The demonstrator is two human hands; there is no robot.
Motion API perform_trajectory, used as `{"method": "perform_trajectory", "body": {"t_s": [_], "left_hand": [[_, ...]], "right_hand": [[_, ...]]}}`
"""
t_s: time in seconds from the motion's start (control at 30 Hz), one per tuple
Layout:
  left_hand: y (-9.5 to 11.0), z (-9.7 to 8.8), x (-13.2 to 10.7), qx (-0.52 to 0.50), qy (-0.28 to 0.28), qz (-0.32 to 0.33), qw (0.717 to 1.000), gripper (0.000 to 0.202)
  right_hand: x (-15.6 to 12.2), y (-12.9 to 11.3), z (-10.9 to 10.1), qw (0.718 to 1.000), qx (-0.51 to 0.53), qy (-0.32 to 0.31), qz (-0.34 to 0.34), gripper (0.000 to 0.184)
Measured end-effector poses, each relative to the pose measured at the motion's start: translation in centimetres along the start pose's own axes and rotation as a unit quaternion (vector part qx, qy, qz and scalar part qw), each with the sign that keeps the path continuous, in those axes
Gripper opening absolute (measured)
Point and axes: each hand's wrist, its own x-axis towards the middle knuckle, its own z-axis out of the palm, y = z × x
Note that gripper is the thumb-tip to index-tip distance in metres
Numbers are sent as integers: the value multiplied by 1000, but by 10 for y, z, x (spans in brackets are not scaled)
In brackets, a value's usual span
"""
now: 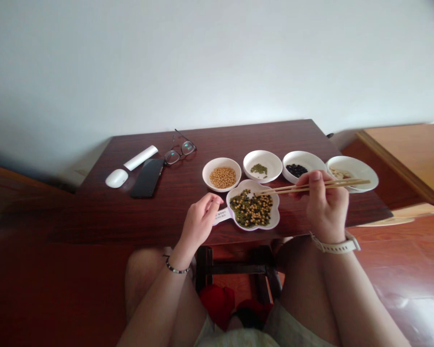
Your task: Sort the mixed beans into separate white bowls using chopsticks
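Light, stiff wooden chopsticks (278, 190) sit clenched in the right hand (325, 207), held toward their upper ends, tips over slippery mixed beans (251, 208) in a flower-shaped white dish (277, 217) on the desk (94, 207). Left hand (199, 222) fingers (211, 202) curl loosely by the dish's tab handle (222, 216); grip cannot be told.

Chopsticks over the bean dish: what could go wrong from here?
A bean could slip from the chopsticks in the right hand and land in a neighbouring bowl, such as the mung bean bowl. The flower-shaped dish sits near the table's front edge, so a knock might spill the mixed beans.
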Motion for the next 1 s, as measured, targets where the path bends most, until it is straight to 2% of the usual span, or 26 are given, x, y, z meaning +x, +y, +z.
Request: {"method": "perform_trajectory", "body": {"t_s": [0.27, 0.53, 0.83, 1.0], "left_hand": [[-2, -1, 1, -3, -4, 0, 1000, 42], [-2, -1, 0, -6, -4, 0, 1000, 41], [1, -1, 0, -1, -2, 1, 1000, 40], [0, 0, 1, 4, -2, 10, 1000, 39]], "right_hand": [[-1, 1, 1, 999, -48, 19, -5, 58], [-2, -3, 2, 994, -74, 71, -41, 60], [-3, -8, 0, 991, -104, 58, -64, 58], [-2, -4, -3, 987, -146, 48, -37, 60]]}}
